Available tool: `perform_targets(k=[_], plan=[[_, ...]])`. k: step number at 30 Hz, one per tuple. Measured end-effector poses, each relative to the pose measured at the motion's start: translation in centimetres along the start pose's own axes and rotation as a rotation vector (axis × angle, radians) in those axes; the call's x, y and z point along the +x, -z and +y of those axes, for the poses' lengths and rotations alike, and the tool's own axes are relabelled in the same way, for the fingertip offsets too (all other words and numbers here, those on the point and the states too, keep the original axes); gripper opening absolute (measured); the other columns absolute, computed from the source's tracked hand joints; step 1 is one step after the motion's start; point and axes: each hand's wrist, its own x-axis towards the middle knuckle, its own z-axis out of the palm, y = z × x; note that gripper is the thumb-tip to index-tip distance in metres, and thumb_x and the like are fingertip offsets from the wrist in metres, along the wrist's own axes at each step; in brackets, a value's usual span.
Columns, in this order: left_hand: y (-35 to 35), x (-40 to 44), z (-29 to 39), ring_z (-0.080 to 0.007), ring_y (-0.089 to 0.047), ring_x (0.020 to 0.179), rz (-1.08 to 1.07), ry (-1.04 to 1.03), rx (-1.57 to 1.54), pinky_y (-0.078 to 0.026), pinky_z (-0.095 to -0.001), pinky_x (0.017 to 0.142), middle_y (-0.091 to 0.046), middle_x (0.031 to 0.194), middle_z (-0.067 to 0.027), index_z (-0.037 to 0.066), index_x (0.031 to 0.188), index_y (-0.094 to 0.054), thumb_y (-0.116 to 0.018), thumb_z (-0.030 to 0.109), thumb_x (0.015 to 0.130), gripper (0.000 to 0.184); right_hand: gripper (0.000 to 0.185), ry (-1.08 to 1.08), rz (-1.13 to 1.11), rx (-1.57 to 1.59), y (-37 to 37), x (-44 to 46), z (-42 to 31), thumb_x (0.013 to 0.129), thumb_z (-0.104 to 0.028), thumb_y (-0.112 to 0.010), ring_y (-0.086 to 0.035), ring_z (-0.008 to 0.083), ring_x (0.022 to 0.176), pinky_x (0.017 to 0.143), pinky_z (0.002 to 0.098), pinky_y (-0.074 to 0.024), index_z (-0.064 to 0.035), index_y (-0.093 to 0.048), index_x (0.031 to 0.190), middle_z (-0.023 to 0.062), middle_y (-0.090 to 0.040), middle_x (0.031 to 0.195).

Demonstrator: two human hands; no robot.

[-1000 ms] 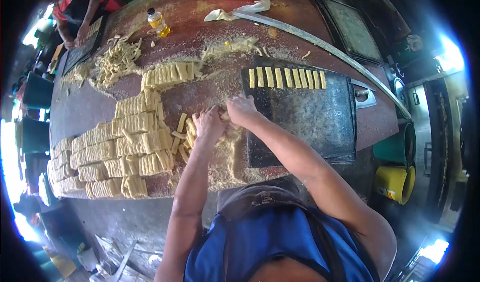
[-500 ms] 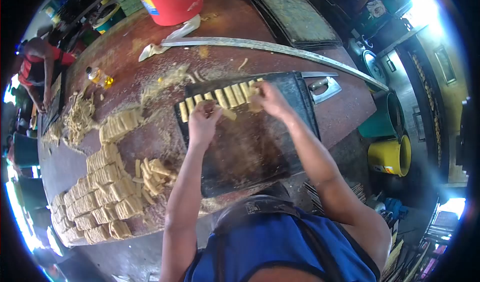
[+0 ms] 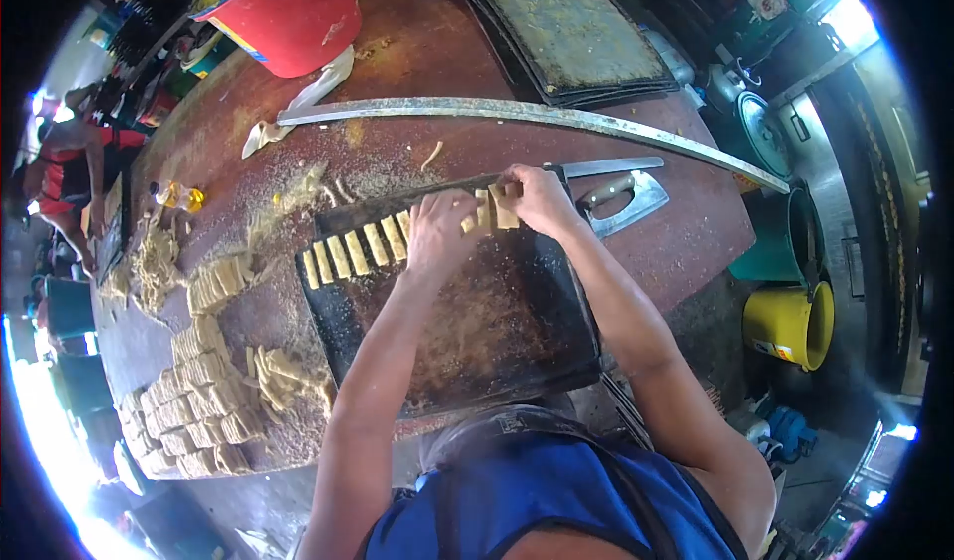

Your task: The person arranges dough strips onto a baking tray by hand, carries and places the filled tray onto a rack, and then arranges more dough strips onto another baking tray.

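Note:
A dark baking tray [image 3: 447, 331] lies before me with a row of pale dough strips [image 3: 358, 252] along its far edge. My left hand [image 3: 437, 230] is over the row, fingers bent downward around a strip and partly hiding those beneath. At the right end of the row, my right hand [image 3: 535, 198] pinches a dough strip [image 3: 505, 208] near the tray's far right corner. Stacked bundles of cut dough [image 3: 194, 401] stand to the left, and loose strips [image 3: 283, 376] lie between them and the tray.
A long metal bar [image 3: 537, 113] crosses the table beyond the tray. Right of the tray lie a scraper [image 3: 631, 202] and a blade [image 3: 611, 165]. A red bucket [image 3: 298, 23], stacked trays [image 3: 576, 33] and an oil bottle [image 3: 179, 197] stand farther off. Another person [image 3: 70, 162] works at far left.
Both hands moved from the loose dough pile to the tray's far edge. The row there is longer than a second ago. The view has shifted, and my left hand is now farther right along the row.

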Motion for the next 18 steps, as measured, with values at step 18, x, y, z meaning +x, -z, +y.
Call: perform_targets(k=[18], plan=[[-1.5,0.4,1.8,-0.0286,-0.050,0.119,-0.095,-0.057,0.148,-0.037,-0.0478,0.101,-0.055,0.124,-0.0073,0.019,0.121,-0.066,-0.080,0.035,0.076,0.050,0.034,0.239,-0.159,0.459,3.6,-1.6,4.1,0.078,-0.003,-0.080,-0.068,0.0131,0.091,0.080,0.0281,-0.0551,-0.0004,-0.060,0.105,0.0070,-0.071,0.094]])
